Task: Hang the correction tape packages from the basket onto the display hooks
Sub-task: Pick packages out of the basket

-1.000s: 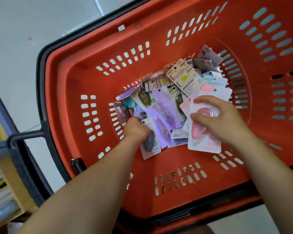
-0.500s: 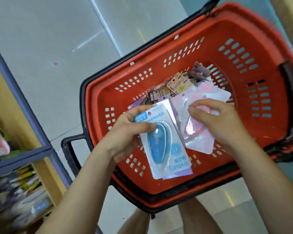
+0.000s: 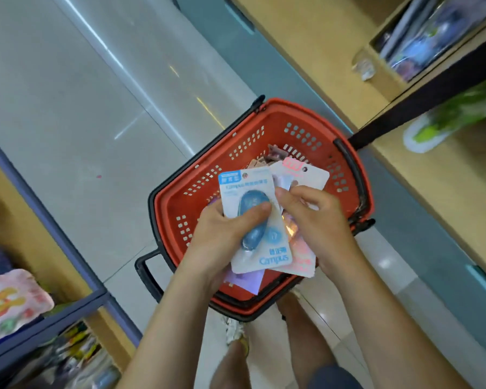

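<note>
A red plastic basket [image 3: 298, 127] with a black rim stands on the floor below me. More packages [image 3: 261, 162] lie in its far end. My left hand [image 3: 222, 237] grips a blue correction tape package [image 3: 264, 228], thumb across its blister, with a purple package [image 3: 244, 279] tucked behind it. My right hand [image 3: 317, 220] holds a pink correction tape package [image 3: 306, 175] that overlaps behind the blue one. Both hands are raised above the basket. No display hooks are visible.
Wooden shelving with blurred goods [image 3: 432, 35] runs along the right. A blue-framed shelf [image 3: 68, 307] with colourful items [image 3: 9, 301] is at the lower left. Grey tiled floor [image 3: 68, 94] stretches to the upper left. My legs [image 3: 292, 346] stand just behind the basket.
Both hands have lifted out of the basket with the packages and come together; the view has pulled back, so the basket looks smaller and the shelves on the right have come into view.
</note>
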Demonstrator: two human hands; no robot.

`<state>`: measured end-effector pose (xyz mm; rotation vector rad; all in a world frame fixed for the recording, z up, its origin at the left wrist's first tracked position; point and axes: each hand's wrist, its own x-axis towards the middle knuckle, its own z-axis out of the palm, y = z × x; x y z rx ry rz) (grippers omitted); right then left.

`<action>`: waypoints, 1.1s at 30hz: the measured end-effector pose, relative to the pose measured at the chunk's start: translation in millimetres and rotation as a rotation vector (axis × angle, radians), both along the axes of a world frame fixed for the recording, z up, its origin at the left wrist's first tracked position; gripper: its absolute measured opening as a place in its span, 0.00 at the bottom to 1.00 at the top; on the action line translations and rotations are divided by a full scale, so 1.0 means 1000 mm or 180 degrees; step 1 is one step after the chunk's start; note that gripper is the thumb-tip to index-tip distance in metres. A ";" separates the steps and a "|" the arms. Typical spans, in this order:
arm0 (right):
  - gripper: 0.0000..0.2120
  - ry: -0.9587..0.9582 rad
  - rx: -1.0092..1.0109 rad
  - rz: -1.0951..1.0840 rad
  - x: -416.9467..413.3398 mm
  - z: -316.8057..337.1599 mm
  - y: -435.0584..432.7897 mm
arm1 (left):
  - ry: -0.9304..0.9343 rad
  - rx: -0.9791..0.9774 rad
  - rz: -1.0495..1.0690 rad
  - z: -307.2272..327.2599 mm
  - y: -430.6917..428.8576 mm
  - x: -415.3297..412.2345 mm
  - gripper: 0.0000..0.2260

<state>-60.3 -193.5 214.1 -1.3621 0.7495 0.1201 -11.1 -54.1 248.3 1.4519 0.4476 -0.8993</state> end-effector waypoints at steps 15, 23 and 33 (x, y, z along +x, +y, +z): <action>0.06 -0.0762 -0.0595 -0.1157 -0.082 0.216 0.047 | -0.0803 -0.0241 -0.0469 0.199 0.023 -0.032 0.08; 0.16 -0.0932 0.0098 -0.1109 -0.164 0.326 0.033 | -0.2483 0.0185 -0.2440 0.299 -0.021 -0.094 0.30; 0.13 -0.1334 0.0044 -0.2395 -0.314 0.389 -0.043 | -0.1116 -0.1337 -0.3007 0.364 -0.088 -0.193 0.26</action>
